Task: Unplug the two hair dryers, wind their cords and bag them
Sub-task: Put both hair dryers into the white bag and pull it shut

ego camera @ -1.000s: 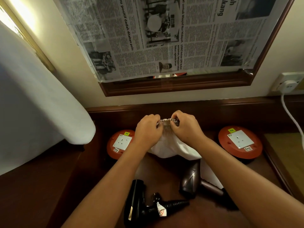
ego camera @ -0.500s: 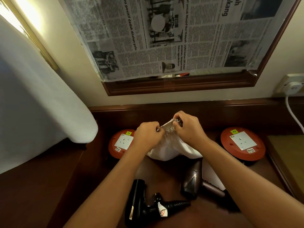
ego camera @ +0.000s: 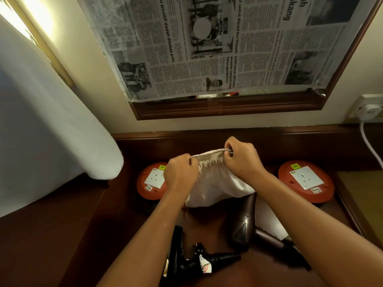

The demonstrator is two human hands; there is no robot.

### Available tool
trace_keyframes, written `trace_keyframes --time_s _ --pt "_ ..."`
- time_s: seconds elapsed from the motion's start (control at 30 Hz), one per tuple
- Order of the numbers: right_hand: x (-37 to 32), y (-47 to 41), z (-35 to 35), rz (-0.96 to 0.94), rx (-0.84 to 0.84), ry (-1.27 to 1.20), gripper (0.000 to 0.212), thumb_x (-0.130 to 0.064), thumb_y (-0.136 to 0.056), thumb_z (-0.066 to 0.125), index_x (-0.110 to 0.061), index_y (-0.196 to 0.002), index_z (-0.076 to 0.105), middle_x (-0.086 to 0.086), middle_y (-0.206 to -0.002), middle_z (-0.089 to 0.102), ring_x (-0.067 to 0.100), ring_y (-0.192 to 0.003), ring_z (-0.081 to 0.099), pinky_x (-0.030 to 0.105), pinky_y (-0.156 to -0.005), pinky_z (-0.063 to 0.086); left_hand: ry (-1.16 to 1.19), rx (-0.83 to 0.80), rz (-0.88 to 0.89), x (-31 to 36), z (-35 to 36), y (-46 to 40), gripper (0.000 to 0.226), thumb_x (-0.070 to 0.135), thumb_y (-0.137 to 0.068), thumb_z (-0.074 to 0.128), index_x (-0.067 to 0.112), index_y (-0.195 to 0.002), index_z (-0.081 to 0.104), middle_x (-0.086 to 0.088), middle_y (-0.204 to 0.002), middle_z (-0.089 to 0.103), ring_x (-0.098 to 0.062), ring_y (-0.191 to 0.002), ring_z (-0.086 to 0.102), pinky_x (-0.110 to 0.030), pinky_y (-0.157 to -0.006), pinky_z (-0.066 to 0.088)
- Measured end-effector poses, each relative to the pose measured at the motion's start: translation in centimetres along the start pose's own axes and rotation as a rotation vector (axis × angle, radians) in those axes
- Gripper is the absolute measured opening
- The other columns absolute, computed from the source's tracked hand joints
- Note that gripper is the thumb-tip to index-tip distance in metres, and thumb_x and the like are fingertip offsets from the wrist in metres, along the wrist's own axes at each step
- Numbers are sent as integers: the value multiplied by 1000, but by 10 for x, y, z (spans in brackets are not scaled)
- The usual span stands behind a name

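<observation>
- Dark brown wooden desk (ego camera: 51, 241) fills the lower view, under a wall mirror covered with newspaper (ego camera: 207, 44); places below are given from the white drawstring bag (ego camera: 215, 183).
- Nearest the camera, in front of the bag and to its left, lies the black hair dryer (ego camera: 176, 262), its ribbed cord end and a white tag beside it. It looks hard, fairly hefty and smooth; the handle seems the safest place to grip.
- In front of the bag to its right lies the brown hair dryer (ego camera: 242, 228), nose touching the bag's lower edge, over a white sheet. Same rigid handling, I judge.
- Neither dryer is bagged yet.
- The bag is soft, light cloth, limp, gathered along its mouth; it is best held at that hem.
- The left hand (ego camera: 180, 177) pinches the hem's left end and the right hand (ego camera: 242, 158) pinches its right end, stretching the mouth between them.
- Beside the bag, left and right, sit two red socket reels (ego camera: 306, 183).
- Behind and far right, a white plug (ego camera: 371, 110) sits in a wall socket.
</observation>
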State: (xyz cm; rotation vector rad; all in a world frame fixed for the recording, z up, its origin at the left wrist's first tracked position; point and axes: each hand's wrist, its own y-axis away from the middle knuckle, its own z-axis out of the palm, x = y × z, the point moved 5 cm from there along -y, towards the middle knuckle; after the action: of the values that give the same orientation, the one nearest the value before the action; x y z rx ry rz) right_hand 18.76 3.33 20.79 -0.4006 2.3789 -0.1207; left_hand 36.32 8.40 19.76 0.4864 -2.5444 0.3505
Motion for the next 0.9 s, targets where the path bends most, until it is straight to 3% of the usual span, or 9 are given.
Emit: trace_keyframes --time_s 0.1,0.17,0.23,0.37,0.53,0.73,0.83,0.9 --pt "4 -1 -3 16 -23 -48 5 -11 -91 53 -13 -92 58 2 -77 61 20 -67 59 33 -58 50 -70 -95 84 0 4 -1 31 26 -91 49 17 -62 47 1 -65 52 -22 -68 53 -30 -54 36" --pt "4 -2 -4 7 -62 -88 7 -13 -92 55 -17 -94 59 -1 -83 62 17 -73 60 29 -61 50 -104 -123 196 6 1 -5 14 32 -90 53 19 -88 58 1 -93 59 -22 -91 54 -34 -71 45" --pt "2 -3 -4 -9 -88 -100 8 -14 -92 56 -20 -96 60 -3 -87 62 12 -77 59 23 -63 49 -134 -186 291 16 4 -10 28 39 -91 54 21 -112 55 1 -112 55 -21 -104 51 -39 -82 46" --pt "-5 -5 -4 -45 -48 -10 9 -19 -92 56 -18 -99 61 -4 -83 62 15 -82 57 33 -81 47 -118 -159 323 25 8 -14 24 27 -98 45 9 -93 61 -10 -88 64 -30 -82 60 -35 -65 44" --pt "-11 -2 0 -85 -71 90 6 -14 -93 53 -14 -98 56 -2 -81 56 16 -80 52 27 -66 39 66 17 327 22 2 -8 23 15 -99 46 3 -85 60 -9 -70 60 -21 -62 55 -30 -54 38" --pt "-2 0 2 -14 -76 48 5 -13 -94 51 -16 -92 54 -3 -75 56 14 -67 55 23 -52 41 232 52 -25 -8 5 -12 27 17 -99 46 4 -78 55 -3 -69 55 -15 -63 51 -28 -57 36" --pt "2 -1 0 46 -40 -37 8 -13 -94 52 -18 -91 57 -3 -80 59 11 -70 57 21 -55 44 236 59 63 -8 6 -7 23 16 -96 50 5 -78 57 -5 -72 57 -17 -65 53 -32 -58 40" --pt "3 -3 -2 64 -72 -124 8 -14 -93 55 -18 -92 61 -5 -83 60 8 -75 56 20 -58 43 139 105 244 -1 1 -6 9 13 -91 55 7 -91 61 -8 -93 58 -21 -80 56 -34 -66 46"
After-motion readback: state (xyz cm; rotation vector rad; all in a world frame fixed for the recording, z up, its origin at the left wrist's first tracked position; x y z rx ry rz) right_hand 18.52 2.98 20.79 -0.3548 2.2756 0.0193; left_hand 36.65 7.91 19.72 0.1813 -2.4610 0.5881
